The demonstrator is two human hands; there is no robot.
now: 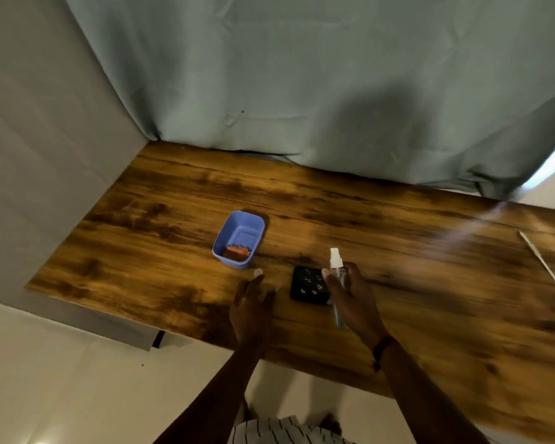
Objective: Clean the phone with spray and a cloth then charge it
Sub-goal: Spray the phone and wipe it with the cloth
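A black phone (pixel 308 285) with a patterned back lies flat on the wooden table (pixel 398 267). My right hand (pixel 354 302) grips a clear spray bottle (pixel 337 270) with a white nozzle, held upright just right of the phone and partly over its edge. My left hand (pixel 252 302) hovers left of the phone with fingers spread, holding nothing. A blue plastic tub (pixel 237 240) stands further left and back, with an orange-red cloth (pixel 236 252) inside. A white charging cable (pixel 547 270) lies at the table's right edge.
A grey-green curtain (pixel 302 75) hangs along the back of the table. A grey panel (pixel 45 155) borders the left side. The pale floor (pixel 61 379) shows below the table's near edge.
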